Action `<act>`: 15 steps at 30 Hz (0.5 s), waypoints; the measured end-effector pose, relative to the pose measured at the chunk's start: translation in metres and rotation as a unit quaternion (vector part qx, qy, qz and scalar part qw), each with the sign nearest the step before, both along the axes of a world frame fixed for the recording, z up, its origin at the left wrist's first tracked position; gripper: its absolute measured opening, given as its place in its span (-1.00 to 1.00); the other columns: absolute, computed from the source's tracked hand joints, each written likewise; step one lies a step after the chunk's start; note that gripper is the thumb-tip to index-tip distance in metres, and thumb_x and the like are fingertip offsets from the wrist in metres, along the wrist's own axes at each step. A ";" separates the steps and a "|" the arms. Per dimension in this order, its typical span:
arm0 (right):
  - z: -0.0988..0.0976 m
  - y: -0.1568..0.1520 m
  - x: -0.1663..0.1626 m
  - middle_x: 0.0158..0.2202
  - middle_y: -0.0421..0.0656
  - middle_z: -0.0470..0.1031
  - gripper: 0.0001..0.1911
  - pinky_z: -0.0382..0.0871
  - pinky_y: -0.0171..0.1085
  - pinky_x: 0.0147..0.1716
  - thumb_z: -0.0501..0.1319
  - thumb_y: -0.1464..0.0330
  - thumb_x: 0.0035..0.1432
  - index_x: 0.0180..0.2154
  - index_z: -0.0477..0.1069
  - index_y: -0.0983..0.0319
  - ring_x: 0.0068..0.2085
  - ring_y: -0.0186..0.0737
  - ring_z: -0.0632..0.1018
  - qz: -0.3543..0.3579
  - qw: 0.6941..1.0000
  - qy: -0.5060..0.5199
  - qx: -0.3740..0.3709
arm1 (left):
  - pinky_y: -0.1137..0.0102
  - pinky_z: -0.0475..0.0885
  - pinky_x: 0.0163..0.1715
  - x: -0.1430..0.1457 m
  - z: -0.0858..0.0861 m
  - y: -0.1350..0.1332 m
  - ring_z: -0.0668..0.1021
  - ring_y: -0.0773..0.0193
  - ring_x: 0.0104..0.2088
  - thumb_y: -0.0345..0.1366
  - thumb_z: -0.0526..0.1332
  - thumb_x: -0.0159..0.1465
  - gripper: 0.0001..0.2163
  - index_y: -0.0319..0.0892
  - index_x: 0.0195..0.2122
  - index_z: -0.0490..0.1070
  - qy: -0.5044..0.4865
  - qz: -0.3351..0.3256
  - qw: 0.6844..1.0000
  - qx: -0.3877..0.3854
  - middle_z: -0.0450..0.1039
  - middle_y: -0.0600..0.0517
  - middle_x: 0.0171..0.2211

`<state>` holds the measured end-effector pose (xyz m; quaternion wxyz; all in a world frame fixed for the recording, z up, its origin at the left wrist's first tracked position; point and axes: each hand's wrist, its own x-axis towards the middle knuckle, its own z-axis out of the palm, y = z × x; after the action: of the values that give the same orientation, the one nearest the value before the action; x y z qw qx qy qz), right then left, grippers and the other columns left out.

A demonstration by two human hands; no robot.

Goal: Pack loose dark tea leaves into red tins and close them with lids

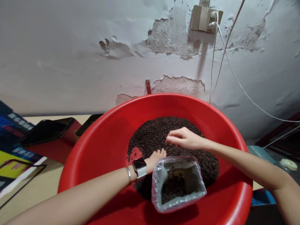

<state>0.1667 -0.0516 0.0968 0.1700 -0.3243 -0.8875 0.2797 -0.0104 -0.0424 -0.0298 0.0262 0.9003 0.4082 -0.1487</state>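
Observation:
A big red plastic basin [98, 147] holds a heap of small dark grains [154, 134]. My left hand [156, 157], with a watch and a bracelet on the wrist, grips the back edge of a clear plastic bag [178, 184] that stands open in the basin with some dark grains inside. Most of that hand is hidden behind the bag. My right hand [184, 138] hovers over the heap just beyond the bag, fingers curled and pinched together at the grains. Whether it holds any grains I cannot tell.
The basin sits on a pale table against a wall with peeling paint [173, 40]. A socket with white cables [207, 20] hangs above. A dark phone [47, 129] and printed booklets [16, 150] lie at the left. A teal object [260, 154] is at the right.

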 end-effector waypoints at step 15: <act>-0.138 0.043 0.027 -0.04 -0.02 0.33 -0.63 0.35 -0.09 -0.13 0.09 0.25 0.19 -0.01 0.26 0.30 -0.09 -0.17 0.43 -0.247 0.889 -0.376 -0.090 | 0.17 0.38 -0.15 0.007 0.001 0.001 0.38 -0.06 0.03 -0.53 -0.06 0.20 -0.59 -0.42 0.09 0.22 0.049 0.004 0.999 0.007 0.18 -0.38 0.10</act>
<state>0.1933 -0.0082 -0.0412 -0.1424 -0.6281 -0.7471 0.1645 -0.0035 -0.0417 -0.0285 0.0007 0.8904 0.4139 -0.1893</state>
